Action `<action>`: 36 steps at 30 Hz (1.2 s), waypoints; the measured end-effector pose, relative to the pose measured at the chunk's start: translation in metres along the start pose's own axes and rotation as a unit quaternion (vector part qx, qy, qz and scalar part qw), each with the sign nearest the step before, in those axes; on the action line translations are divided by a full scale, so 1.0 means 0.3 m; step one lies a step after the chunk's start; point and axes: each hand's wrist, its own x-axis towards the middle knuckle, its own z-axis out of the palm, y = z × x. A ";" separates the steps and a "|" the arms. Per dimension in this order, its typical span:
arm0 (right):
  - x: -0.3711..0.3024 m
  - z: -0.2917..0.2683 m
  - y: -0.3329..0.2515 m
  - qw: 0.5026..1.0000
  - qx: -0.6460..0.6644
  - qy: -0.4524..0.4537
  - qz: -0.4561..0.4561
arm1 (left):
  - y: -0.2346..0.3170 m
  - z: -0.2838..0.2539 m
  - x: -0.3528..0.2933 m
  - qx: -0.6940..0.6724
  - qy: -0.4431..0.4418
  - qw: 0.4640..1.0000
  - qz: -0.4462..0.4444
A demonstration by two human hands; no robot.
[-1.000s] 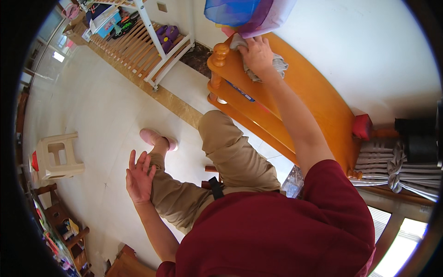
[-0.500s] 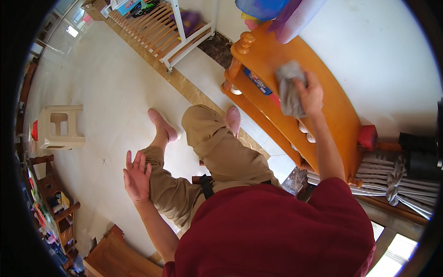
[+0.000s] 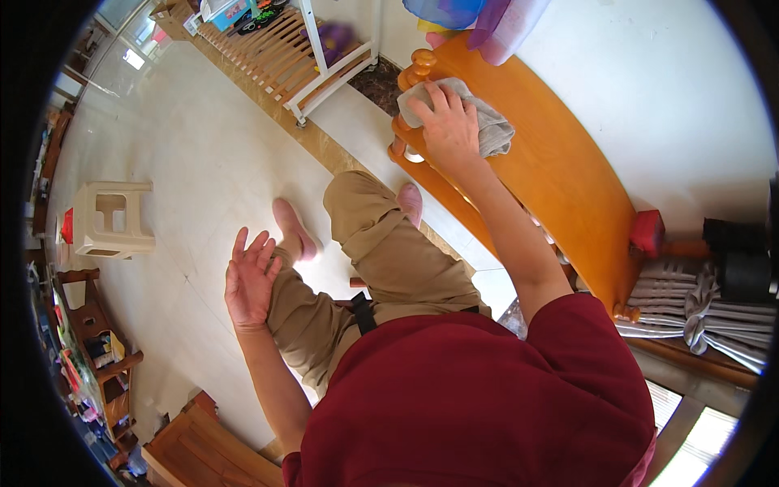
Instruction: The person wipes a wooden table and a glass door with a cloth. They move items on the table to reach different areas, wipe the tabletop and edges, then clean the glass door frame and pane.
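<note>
Grey cloth (image 3: 493, 130) lies on the top of an orange wooden shelf (image 3: 560, 174), at the shelf's far left end. Right hand (image 3: 451, 130) rests directly on it, arm stretched forward from the shoulder. Fingers are parted and slightly bent over the fabric, thumb off to the left side; whether they pinch a fold or only press from above, I cannot tell.

Cloth is bunched, longer one way than the other. Long axis runs from upper left, just beside the round wooden knob (image 3: 423, 58), down toward the right, roughly in line with the shelf's own length though less steep. Left part reaches the shelf's front edge; cannot make out whether any hangs over. Loose folds show beyond the right side of the hand. Bare wood stretches away to the right, as far as a red box (image 3: 647, 232) by the wall.

Left hand (image 3: 251, 280) is well apart, low and left of the cloth, near the left knee. Empty, palm partly turned up, fingers loosely spread, touching nothing that I can see. Both knees lie between it and the shelf, so the right is plainly the nearer hand.

Above the knob, blue and purple sheer fabric (image 3: 491, 24) hangs close to the shelf's end, apart from the fingers.
</note>
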 end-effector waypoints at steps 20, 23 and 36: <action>-0.895 -0.464 0.206 0.967 -0.141 -0.078 0.198 | -0.072 0.111 0.432 0.094 -0.124 0.962 -0.222; -1.158 -0.586 0.272 0.939 -0.209 -0.074 0.262 | -0.107 0.131 0.453 0.116 -0.143 0.956 -0.227; -1.280 -0.444 0.188 0.898 -0.171 0.130 0.383 | -0.141 0.131 0.438 0.113 -0.122 0.965 -0.203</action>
